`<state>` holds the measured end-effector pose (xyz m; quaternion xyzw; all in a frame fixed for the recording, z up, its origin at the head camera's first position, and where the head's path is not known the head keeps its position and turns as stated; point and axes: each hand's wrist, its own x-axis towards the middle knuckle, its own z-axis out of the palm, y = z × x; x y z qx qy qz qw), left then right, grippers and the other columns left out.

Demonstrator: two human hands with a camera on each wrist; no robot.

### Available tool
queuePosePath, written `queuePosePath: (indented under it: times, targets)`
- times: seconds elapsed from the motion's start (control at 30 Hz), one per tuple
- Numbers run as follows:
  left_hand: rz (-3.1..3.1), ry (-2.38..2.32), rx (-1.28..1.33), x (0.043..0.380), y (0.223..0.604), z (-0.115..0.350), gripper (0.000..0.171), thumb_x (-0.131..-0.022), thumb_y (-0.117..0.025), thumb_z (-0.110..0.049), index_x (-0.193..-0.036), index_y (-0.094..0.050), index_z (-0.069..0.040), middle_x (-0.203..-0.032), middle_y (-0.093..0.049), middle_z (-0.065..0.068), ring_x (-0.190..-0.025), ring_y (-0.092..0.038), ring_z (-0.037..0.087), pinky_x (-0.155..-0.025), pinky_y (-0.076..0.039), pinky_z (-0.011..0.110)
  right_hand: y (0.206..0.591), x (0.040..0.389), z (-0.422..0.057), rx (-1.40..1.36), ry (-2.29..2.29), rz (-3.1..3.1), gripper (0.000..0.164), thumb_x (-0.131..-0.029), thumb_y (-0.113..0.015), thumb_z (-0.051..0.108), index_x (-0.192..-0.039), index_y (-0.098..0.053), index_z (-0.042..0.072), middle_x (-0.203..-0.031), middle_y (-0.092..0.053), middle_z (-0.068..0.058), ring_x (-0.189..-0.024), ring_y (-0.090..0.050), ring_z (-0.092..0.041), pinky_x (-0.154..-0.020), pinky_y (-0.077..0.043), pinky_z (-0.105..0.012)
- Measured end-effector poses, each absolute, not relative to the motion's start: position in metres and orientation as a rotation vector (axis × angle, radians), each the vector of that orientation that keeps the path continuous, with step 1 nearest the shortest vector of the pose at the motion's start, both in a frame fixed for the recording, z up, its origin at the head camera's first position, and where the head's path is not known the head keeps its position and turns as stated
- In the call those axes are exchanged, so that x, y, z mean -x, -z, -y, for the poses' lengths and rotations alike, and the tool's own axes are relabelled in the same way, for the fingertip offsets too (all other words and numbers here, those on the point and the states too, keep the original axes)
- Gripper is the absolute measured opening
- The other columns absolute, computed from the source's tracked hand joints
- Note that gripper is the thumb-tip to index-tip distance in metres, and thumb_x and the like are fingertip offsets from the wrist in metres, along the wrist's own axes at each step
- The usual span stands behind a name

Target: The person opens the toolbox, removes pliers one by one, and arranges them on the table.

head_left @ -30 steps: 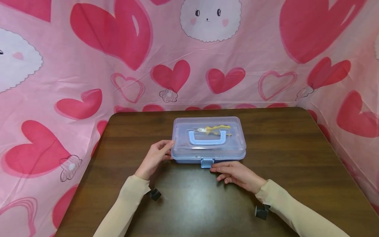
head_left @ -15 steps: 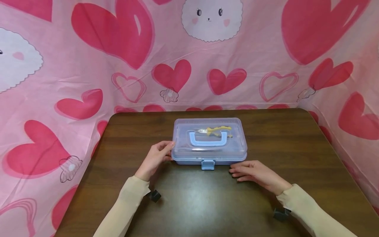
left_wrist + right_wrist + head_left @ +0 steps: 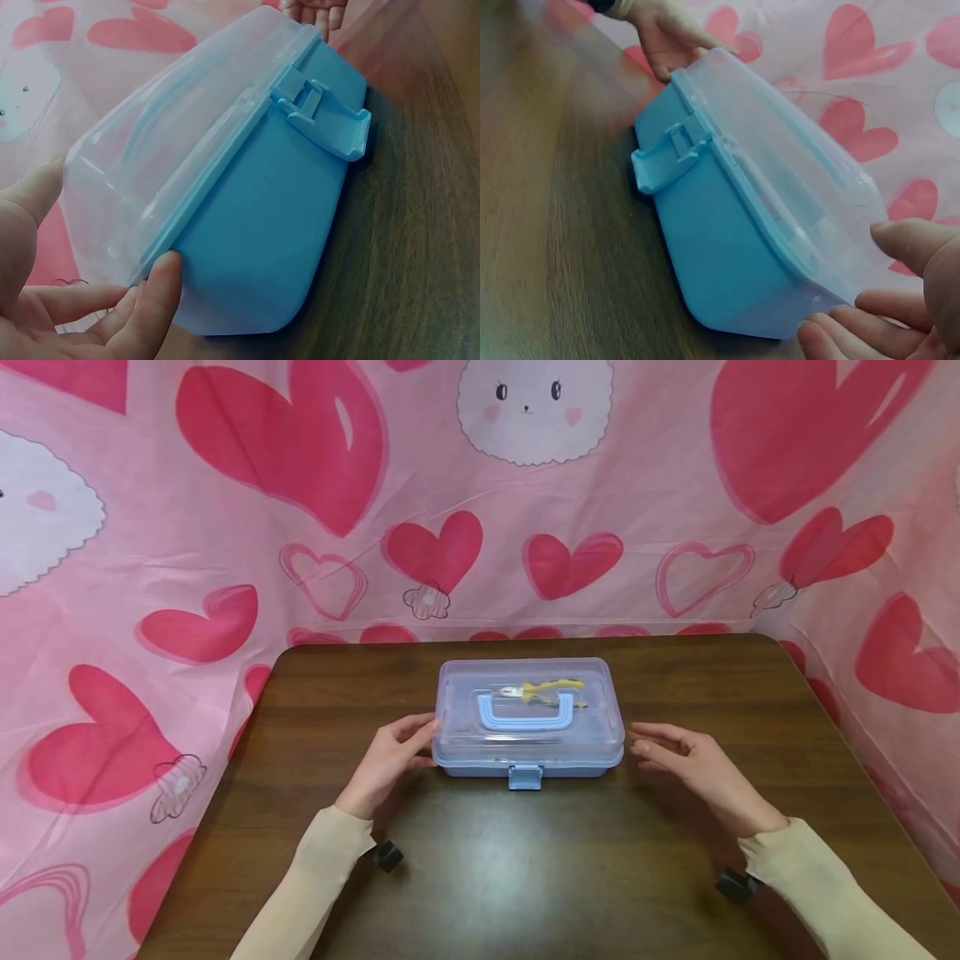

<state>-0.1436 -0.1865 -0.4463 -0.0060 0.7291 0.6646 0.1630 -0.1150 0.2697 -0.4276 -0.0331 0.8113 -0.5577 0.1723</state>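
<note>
A plastic toolbox (image 3: 487, 752), with a clear lid (image 3: 457, 685) and a light-blue base (image 3: 247, 202), sits on the table. A blue handle (image 3: 525, 722) tops the lid, which is down. On the front, the blue latch (image 3: 330, 124) is flipped outward. Pliers with yellow grips (image 3: 543, 690) show through the lid. My left hand (image 3: 385, 763) holds the box's left end, thumb at the lid and fingertips by the rim of the base. Beside the right end is my right hand (image 3: 697, 768), fingers loosely extended, thumb and fingertips close to the lid's corner.
The toolbox stands toward the back of a dark wooden table (image 3: 487, 877). A pink cloth (image 3: 495, 485) printed with hearts hangs behind and at the sides. Small black wrist cameras (image 3: 387, 857) sit under both cream sleeves (image 3: 825, 877).
My right hand has moved from the latch, along the front, to the right end of the toolbox. My left hand stays at the left end; the box has hardly moved.
</note>
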Motion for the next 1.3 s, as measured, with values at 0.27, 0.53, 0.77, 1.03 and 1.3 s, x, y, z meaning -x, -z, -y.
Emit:
queuePosePath:
  times: [0.27,0.53,0.77,1.03,1.3]
  targets:
    - [-2.059,-1.896,-0.071,0.141,0.449,0.193,0.056,-0.102,-0.070,-0.031,-0.151,-0.053,-0.010,-0.144,-0.060,0.015,-0.117,-0.066,0.029,-0.093,-0.061,0.041,0.437,0.123,-0.262,0.273,1.507,-2.454,0.064,-0.100,-0.072,0.034,-0.156,-0.048,0.014,-0.154,-0.053,-0.013,-0.129,-0.063,-0.025,-0.093,-0.053,-0.016]
    - [-2.207,-1.704,-0.356,0.141,0.458,0.202,0.074,-0.091,-0.082,-0.019,-0.157,-0.048,-0.019,-0.149,-0.057,0.009,-0.131,-0.061,0.029,-0.106,-0.054,0.039,0.459,0.133,-0.264,0.571,1.328,-2.654,0.084,-0.091,-0.083,0.024,-0.162,-0.038,0.020,-0.163,-0.042,-0.012,-0.130,-0.061,-0.037,-0.104,-0.052,-0.050]
    - [-2.327,-1.626,-0.585,0.143,0.464,0.205,0.085,-0.086,-0.084,-0.005,-0.159,-0.045,-0.021,-0.161,-0.043,0.007,-0.138,-0.055,0.035,-0.100,-0.056,0.036,0.468,0.137,-0.271,0.649,1.269,-2.677,0.094,-0.088,-0.085,0.025,-0.164,-0.031,0.030,-0.168,-0.035,-0.005,-0.143,-0.049,-0.020,-0.106,-0.035,-0.009]
    - [-2.408,-1.660,-0.584,0.143,0.468,0.202,0.079,-0.084,-0.086,-0.012,-0.154,-0.052,-0.024,-0.160,-0.046,-0.007,-0.139,-0.055,0.023,-0.105,-0.051,0.034,0.480,0.138,-0.270,0.734,1.343,-2.714,0.087,-0.084,-0.087,0.017,-0.159,-0.043,0.026,-0.165,-0.040,-0.002,-0.143,-0.034,0.011,-0.107,-0.030,-0.004]
    - [-2.441,-1.720,-0.567,0.143,0.464,0.202,0.073,-0.082,-0.087,-0.010,-0.148,-0.057,-0.015,-0.154,-0.053,0.000,-0.137,-0.057,0.024,-0.106,-0.050,0.034,0.470,0.137,-0.267,0.630,1.379,-2.699,0.080,-0.086,-0.086,0.020,-0.156,-0.049,0.026,-0.162,-0.045,-0.003,-0.140,-0.037,0.014,-0.106,-0.030,-0.004]
